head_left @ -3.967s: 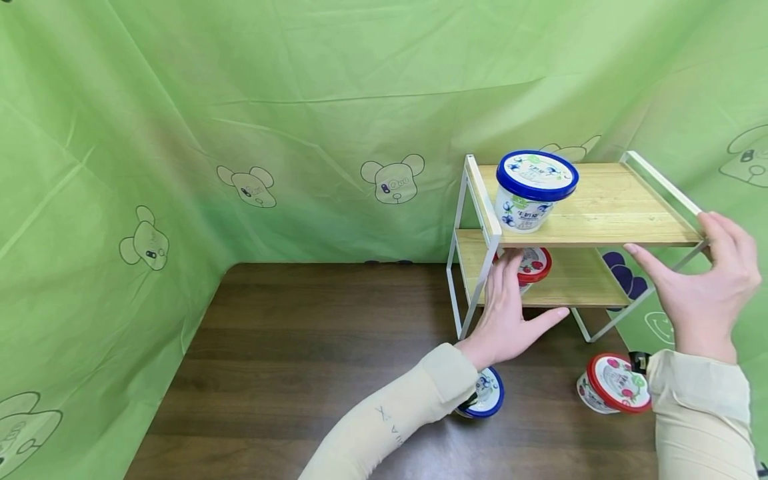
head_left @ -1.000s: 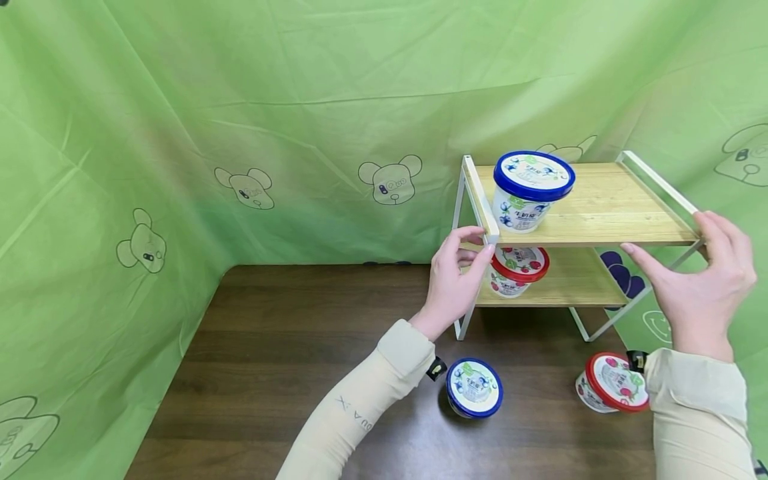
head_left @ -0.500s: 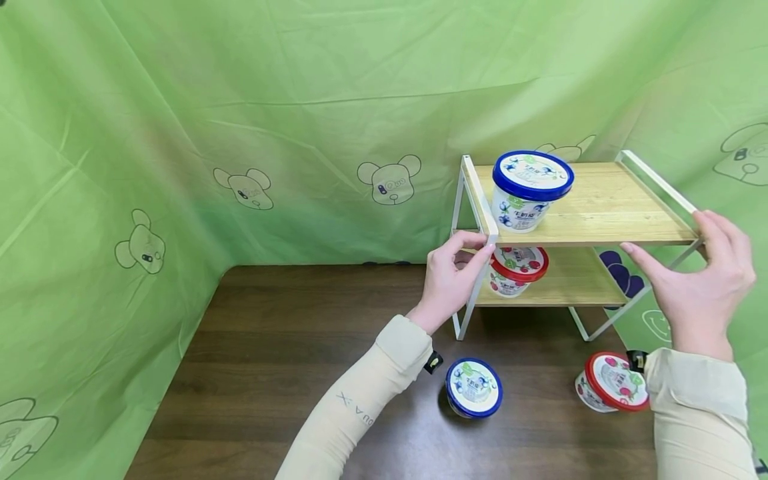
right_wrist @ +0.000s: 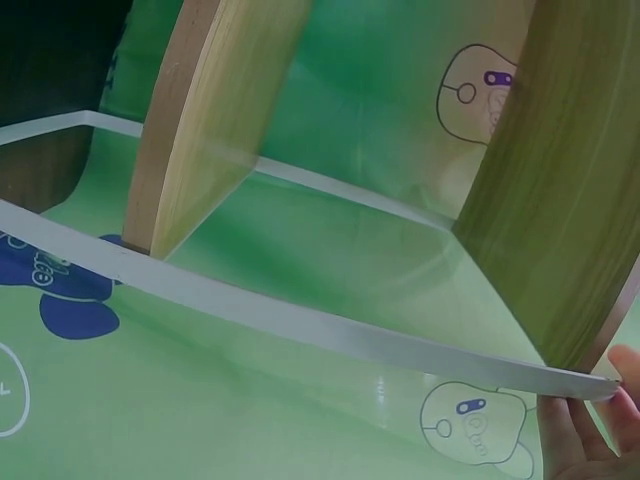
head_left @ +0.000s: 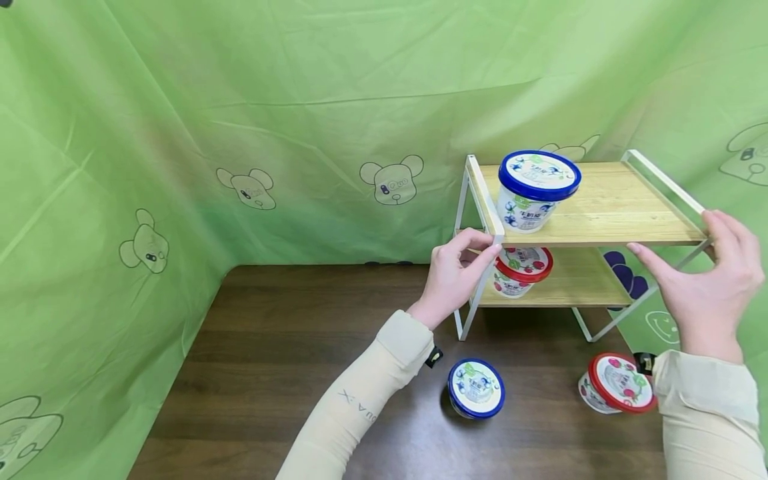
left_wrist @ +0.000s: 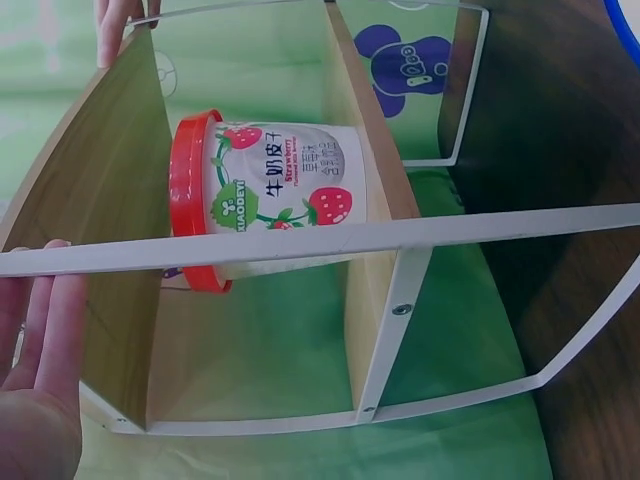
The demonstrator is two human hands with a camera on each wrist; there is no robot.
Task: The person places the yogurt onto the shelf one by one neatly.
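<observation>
A two-tier shelf rack point(head_left: 600, 210) with wooden boards and a white metal frame stands at the right. My left hand point(head_left: 450, 277) pinches its left front upright just below the top corner. At the opposite front corner, my right hand point(head_left: 714, 280) grips the frame, thumb against the top board's front edge. A blue-lidded tub with blueberry prints point(head_left: 528, 200) sits upright on the top board, near the left side. Below it on the lower board is a red-lidded strawberry tub point(left_wrist: 280, 185), partly hidden by the upper board in the head view.
Another blue-lidded tub point(head_left: 476, 389) stands on the dark wooden table point(head_left: 288, 360) in front of the rack. A second red-lidded tub point(head_left: 621, 383) is by my right wrist, partly covered. Green printed cloth point(head_left: 300, 133) hangs behind and at both sides.
My left hand has come out from beside the red-lidded tub on the lower board and moved left onto the rack's upright. The right hand keeps its grip.
</observation>
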